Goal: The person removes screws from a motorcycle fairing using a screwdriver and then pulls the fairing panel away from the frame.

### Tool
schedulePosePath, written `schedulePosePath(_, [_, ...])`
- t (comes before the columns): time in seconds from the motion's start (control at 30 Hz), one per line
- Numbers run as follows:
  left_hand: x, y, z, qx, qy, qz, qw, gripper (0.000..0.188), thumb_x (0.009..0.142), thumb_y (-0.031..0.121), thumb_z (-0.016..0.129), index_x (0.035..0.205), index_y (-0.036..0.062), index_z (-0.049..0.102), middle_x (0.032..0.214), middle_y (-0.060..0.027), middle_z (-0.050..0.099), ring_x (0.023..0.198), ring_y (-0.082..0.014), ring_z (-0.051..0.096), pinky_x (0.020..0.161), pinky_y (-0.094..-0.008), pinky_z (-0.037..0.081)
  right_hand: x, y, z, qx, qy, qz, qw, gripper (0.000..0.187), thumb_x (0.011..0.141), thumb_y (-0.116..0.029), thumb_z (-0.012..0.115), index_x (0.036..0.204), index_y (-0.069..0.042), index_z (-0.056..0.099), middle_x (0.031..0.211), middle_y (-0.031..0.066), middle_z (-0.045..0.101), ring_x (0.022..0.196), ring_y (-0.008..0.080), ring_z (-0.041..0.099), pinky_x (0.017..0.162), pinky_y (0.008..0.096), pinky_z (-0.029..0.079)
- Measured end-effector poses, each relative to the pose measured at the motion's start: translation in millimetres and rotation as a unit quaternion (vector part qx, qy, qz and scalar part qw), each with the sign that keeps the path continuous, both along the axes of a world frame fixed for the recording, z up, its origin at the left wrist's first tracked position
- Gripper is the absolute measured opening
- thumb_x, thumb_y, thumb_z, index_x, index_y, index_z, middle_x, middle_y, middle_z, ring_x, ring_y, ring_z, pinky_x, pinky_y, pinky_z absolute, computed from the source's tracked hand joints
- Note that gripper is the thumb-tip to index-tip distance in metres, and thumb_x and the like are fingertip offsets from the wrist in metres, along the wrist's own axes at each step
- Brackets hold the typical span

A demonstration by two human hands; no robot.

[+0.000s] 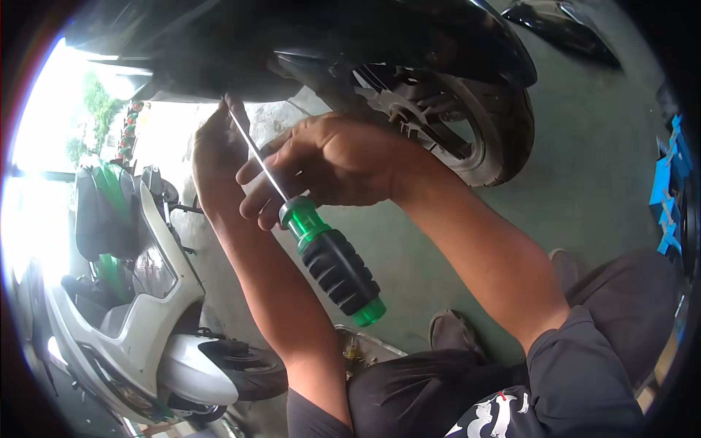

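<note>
A screwdriver with a black ribbed grip, green see-through ends and a thin metal shaft slants up and left toward the underside of a dark motorbike body panel. My right hand has its fingers curled behind the shaft, just above the handle, and the thumb side lies close to it. The handle itself hangs free below those fingers. Up at the tip, my left hand pinches around the shaft's end by the panel's lower edge. Whatever the tip meets is hidden by the fingertips and shadow.
The dark motorbike's wheel stands just right of my hands. A white scooter is parked at the left. Below my arms sits a tray with small parts, beside my shoe. Another dark panel lies at the upper right, and blue objects line the right edge.
</note>
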State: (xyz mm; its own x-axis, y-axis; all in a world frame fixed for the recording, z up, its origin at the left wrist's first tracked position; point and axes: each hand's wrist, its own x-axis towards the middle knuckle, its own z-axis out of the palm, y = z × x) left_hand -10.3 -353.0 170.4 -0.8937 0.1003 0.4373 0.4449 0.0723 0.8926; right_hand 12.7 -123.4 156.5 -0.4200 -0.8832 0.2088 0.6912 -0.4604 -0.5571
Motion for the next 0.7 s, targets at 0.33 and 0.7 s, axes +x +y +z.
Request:
schedulePosePath(0.33, [-7.9, -15.2, 10.2, 0.095, -0.121, 0.14, 0.978, 0.021, 0.097, 0.014, 0.056, 0.103, -0.0068, 0.059, 0.096, -0.0117, 0.065, 0.08, -0.0191, 0.061, 0.067, -0.0286, 0.049, -0.6, -4.8, 19.0, 0.195, 0.16, -0.179, 0.951, 0.03, 0.087, -0.015, 0.073, 0.095, 0.011, 0.061, 0.085, 0.0224, 0.07, 0.073, 0.0249, 0.071, 0.065, 0.0321, 0.056])
schedulePosePath(0.7, [-25.8, -20.9, 20.1, 0.159, -0.136, 0.096, 0.973, 0.032, 0.097, 0.01, 0.055, 0.116, -0.0143, 0.049, 0.117, -0.0245, 0.058, 0.106, -0.0289, 0.061, 0.085, -0.0328, 0.055, -0.8, -9.3, -2.8, 0.135, 0.055, -0.114, 0.983, 0.036, 0.076, -0.007, 0.081, 0.099, 0.01, 0.059, 0.082, 0.0214, 0.069, 0.072, 0.0259, 0.072, 0.066, 0.0332, 0.059])
